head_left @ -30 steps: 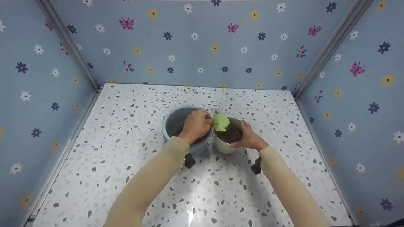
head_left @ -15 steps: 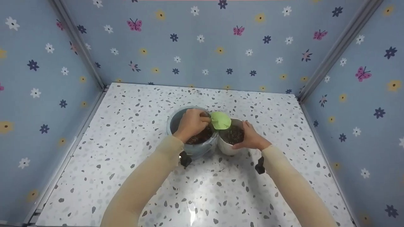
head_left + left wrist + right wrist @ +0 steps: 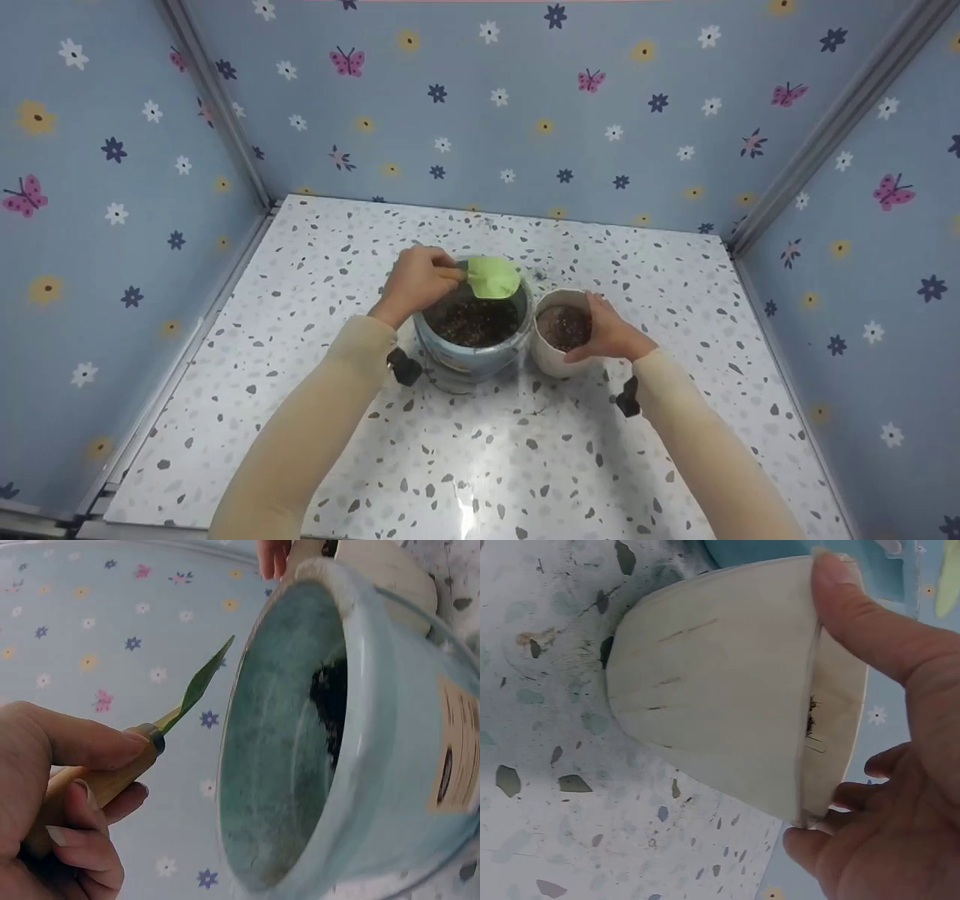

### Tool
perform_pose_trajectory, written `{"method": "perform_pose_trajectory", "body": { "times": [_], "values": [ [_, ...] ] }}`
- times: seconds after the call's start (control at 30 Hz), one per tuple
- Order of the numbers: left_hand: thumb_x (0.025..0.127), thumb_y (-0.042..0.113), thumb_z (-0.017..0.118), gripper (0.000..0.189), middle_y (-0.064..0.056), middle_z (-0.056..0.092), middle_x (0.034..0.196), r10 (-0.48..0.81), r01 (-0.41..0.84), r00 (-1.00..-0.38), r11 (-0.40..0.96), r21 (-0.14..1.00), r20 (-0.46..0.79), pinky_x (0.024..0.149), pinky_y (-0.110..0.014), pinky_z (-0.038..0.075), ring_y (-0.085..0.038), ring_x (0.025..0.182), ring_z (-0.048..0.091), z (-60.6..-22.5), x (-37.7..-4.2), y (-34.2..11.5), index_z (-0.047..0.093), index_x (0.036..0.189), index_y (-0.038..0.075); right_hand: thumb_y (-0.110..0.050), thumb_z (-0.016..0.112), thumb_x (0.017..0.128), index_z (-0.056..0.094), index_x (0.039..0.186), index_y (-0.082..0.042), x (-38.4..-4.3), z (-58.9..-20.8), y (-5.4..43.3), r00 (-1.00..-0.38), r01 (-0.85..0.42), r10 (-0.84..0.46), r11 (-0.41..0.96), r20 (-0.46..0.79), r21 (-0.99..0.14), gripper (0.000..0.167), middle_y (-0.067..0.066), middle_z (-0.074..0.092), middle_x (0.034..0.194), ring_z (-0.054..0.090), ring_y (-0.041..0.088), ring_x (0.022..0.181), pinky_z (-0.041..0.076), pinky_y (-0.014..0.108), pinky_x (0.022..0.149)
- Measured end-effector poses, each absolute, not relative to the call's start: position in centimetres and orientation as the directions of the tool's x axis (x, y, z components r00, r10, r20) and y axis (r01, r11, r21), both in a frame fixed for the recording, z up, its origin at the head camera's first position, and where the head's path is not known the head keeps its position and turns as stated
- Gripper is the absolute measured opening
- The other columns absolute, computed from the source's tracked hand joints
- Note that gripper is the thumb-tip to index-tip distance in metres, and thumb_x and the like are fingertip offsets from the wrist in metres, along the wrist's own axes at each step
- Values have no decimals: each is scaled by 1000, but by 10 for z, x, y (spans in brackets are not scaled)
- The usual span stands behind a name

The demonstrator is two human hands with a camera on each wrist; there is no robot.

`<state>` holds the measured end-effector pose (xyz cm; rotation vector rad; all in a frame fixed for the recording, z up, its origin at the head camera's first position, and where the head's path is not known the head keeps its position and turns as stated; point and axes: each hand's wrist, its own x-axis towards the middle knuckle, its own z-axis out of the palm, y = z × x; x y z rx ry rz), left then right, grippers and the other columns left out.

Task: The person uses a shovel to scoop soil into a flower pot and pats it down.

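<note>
My left hand (image 3: 415, 281) grips the wooden handle of a small garden trowel (image 3: 493, 278) with a light green blade. The blade hovers over the far part of a pale blue pail (image 3: 480, 364), which has dark soil inside. In the left wrist view the trowel handle (image 3: 112, 784) lies between thumb and fingers, its blade beside the pail's mouth. A white flower pot (image 3: 555, 363) with soil low inside stands right of the pail. My right hand (image 3: 613, 332) holds the pot by its rim, thumb on the near side and fingers on the far side, as the right wrist view shows.
Both containers stand on a white speckled tabletop (image 3: 375, 457). Flower-patterned blue panels (image 3: 525, 135) enclose the back and both sides, joined by grey corner posts. Dark crumbs of soil (image 3: 538, 275) lie behind the containers. A thin wire handle (image 3: 442, 622) hangs along the pail's outside.
My left hand has drawn the trowel left, from over the white pot's edge to above the pail. My right hand keeps hold of the pot. The head view has shifted slightly.
</note>
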<state>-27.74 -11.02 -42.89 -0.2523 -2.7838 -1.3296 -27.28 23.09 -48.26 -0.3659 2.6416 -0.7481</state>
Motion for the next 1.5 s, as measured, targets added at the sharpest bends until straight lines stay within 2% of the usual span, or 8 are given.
{"method": "perform_pose_trajectory", "body": {
  "times": [0.17, 0.33, 0.47, 0.6, 0.8, 0.93, 1.07, 1.5],
  "values": [
    [88, 11, 71, 10, -8, 71, 94, 146, 198, -980, 724, 660, 133, 66, -40, 54, -24, 76, 65, -432, -277, -117, 75, 95, 6, -31, 90, 72, 5, 156, 3, -272, -477, 231, -890, -112, -313, 855, -331, -507, 124, 29, -1, 160, 2, 43, 147, 15, 54, 115],
    [85, 1, 69, 10, -9, 70, 92, 215, 296, -949, 861, 413, 231, 67, -47, 55, -29, 79, 67, -448, -277, -116, 75, 93, 5, -32, 90, 72, 5, 157, 0, -272, -478, 230, -887, -106, -306, 864, -347, -492, 124, 28, -1, 161, 3, 43, 147, 16, 54, 115],
    [87, 4, 71, 5, -11, 65, 86, 292, 354, -910, 917, 184, 294, 61, -49, 55, -31, 71, 66, -461, -279, -114, 74, 91, 4, -32, 90, 73, 7, 157, 0, -273, -481, 228, -886, -113, -315, 858, -340, -502, 123, 29, -1, 160, 4, 44, 147, 16, 55, 115],
    [93, 11, 68, 9, -11, 65, 87, 327, 365, -900, 927, 89, 289, 60, -44, 55, -28, 68, 65, -471, -280, -110, 74, 94, 5, -32, 89, 73, 7, 157, 0, -273, -482, 228, -875, -118, -331, 853, -353, -508, 122, 28, -1, 161, 4, 44, 147, 18, 56, 115],
    [99, 15, 60, 16, -12, 67, 91, 333, 361, -919, 926, 109, 212, 68, -40, 56, -27, 73, 67, -474, -282, -110, 71, 97, 5, -28, 89, 74, 6, 157, 1, -276, -480, 231, -864, -135, -355, 846, -356, -516, 121, 30, -1, 160, 4, 45, 147, 20, 58, 113],
    [91, 5, 67, 6, -12, 67, 90, 335, 353, -935, 911, 216, 115, 74, -44, 55, -30, 79, 66, -470, -283, -114, 71, 95, 3, -28, 90, 73, 3, 157, 1, -278, -481, 233, -864, -135, -357, 844, -354, -519, 124, 30, -3, 160, 1, 44, 147, 16, 57, 115],
    [80, -5, 72, 15, -11, 68, 90, 305, 300, -952, 894, 334, 39, 79, -46, 54, -31, 83, 65, -469, -283, -119, 72, 93, 3, -25, 90, 73, -1, 157, 0, -277, -482, 236, -861, -129, -358, 840, -361, -527, 126, 29, -3, 160, 1, 43, 147, 13, 56, 115],
    [79, -2, 65, 16, -11, 71, 91, 274, 218, -961, 838, 500, -41, 77, -42, 55, -29, 81, 67, -461, -281, -116, 73, 92, 1, -20, 89, 73, -1, 156, 2, -277, -483, 242, -860, -152, -388, 815, -332, -560, 125, 28, 0, 161, 4, 44, 147, 10, 55, 116]
  ]
}}
